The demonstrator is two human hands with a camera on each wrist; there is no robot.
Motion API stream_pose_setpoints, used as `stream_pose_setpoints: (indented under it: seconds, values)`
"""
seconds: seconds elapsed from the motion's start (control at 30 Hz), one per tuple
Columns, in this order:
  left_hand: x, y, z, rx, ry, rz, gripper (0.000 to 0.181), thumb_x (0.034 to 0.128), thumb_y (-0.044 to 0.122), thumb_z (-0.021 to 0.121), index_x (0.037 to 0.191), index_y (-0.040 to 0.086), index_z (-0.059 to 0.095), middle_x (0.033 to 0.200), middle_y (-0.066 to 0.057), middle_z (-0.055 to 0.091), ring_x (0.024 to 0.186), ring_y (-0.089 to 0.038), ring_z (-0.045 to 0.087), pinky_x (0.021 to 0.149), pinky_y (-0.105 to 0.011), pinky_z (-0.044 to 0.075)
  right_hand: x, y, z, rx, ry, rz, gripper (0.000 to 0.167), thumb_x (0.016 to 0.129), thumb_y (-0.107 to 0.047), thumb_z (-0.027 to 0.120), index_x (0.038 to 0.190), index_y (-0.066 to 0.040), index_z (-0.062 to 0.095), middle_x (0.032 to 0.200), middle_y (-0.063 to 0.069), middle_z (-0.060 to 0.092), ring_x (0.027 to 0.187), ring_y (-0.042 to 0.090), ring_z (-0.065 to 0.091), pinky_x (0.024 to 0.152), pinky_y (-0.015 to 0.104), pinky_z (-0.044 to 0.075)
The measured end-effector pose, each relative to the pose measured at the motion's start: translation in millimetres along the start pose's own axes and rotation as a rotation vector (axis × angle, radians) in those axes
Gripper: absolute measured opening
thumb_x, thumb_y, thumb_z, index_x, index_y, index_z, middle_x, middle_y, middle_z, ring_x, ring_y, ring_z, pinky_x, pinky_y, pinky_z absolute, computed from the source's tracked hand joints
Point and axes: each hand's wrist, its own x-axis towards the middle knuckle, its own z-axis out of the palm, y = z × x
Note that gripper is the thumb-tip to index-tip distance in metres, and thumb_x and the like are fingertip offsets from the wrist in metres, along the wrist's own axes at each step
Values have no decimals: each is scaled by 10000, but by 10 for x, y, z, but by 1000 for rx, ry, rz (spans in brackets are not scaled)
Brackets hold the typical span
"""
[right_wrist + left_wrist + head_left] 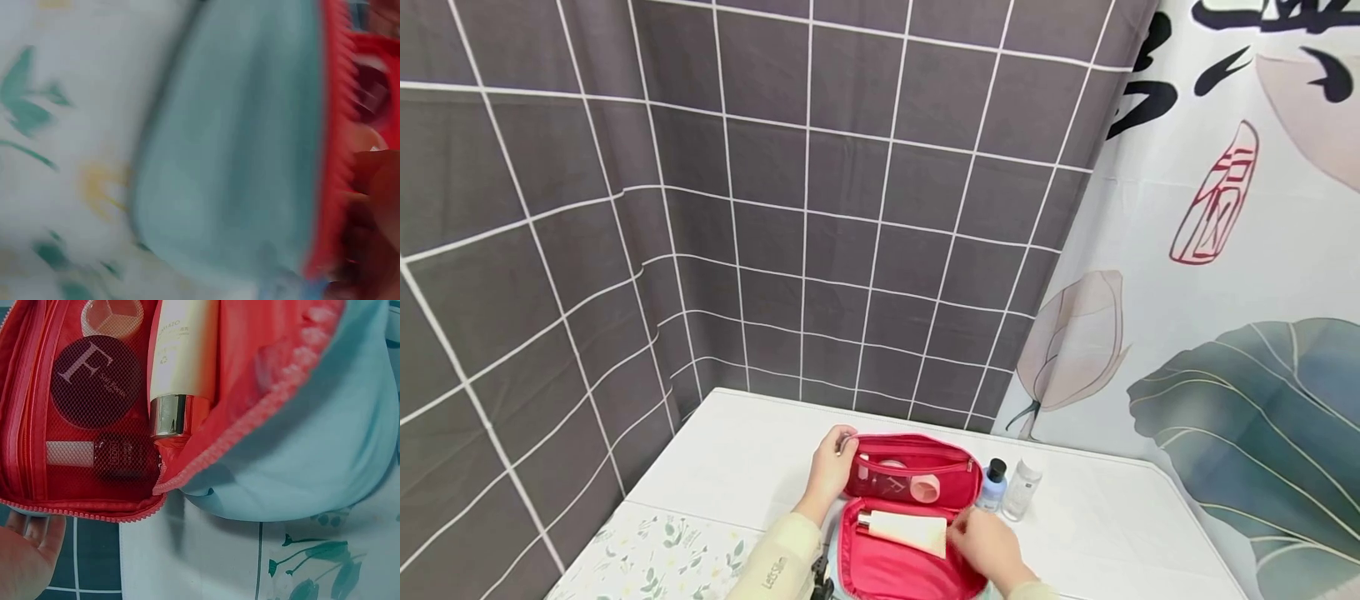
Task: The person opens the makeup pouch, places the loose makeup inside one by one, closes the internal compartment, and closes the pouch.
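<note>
A red-lined cosmetic bag (891, 567) with a light blue outside (312, 456) lies unzipped on the table, its lid (951, 483) raised. My left hand (833, 462) holds the lid's upper left corner, fingers behind its edge. A cream-coloured squeeze tube (910, 532) with a shiny cap lies in the bag's main part, cap to the left. At the tube's flat end, my right hand (988, 542) pinches it with bent fingers, partly hidden by the bag's rim in the right wrist view. Behind the lid's mesh sit a round dark compact (97, 381) and a small dark bottle (119, 456).
To the right of the bag stand a blue bottle with a black cap (993, 485) and a clear bottle (1022, 490). A leaf-patterned cloth (662, 554) covers the near left part of the white table (752, 450). Grey checked curtains (850, 250) hang behind it.
</note>
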Motion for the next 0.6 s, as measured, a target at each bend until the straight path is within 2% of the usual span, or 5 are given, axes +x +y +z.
stream_pose_setpoints:
  seconds: [0.1, 0.23, 0.4, 0.5, 0.6]
  values:
    - [8, -8, -3, -1, -3, 1, 103, 897, 46, 553, 990, 46, 599, 973, -124, 649, 940, -294, 593, 855, -471, 447, 137, 143, -224, 20, 206, 52, 57, 751, -169, 671, 773, -118, 679, 715, 16, 587, 625, 187, 527, 533, 357, 435]
    - [21, -18, -11, 1, 0, -3, 112, 899, 52, 552, 1000, 35, 597, 970, -119, 648, 939, -293, 589, 858, -472, 442, 305, 372, -491, 14, 378, 112, 347, 722, -156, 717, 1032, -29, 625, 1024, 208, 531, 930, 398, 500, 713, 523, 408]
    - [15, -19, -14, 7, -4, -13, 118, 898, 53, 553, 1006, 33, 596, 975, -122, 647, 939, -298, 589, 856, -481, 441, 359, 599, -622, -14, 201, 138, 667, 729, -180, 728, 1304, -20, 429, 1294, 295, 362, 1081, 527, 412, 801, 627, 356]
    - [10, -19, -7, 11, -8, -12, 110, 897, 53, 556, 1000, 46, 596, 977, -123, 645, 928, -294, 589, 843, -479, 446, 346, 659, -616, -25, 68, 155, 717, 756, -193, 714, 1354, -11, 363, 1317, 327, 343, 1096, 550, 409, 819, 646, 361]
    - [13, -20, -3, 13, -10, -5, 104, 897, 56, 561, 994, 52, 596, 975, -122, 643, 914, -288, 589, 828, -473, 453, 330, 673, -604, -43, 34, 159, 666, 780, -161, 690, 1340, 8, 372, 1234, 340, 424, 1047, 524, 469, 775, 623, 410]
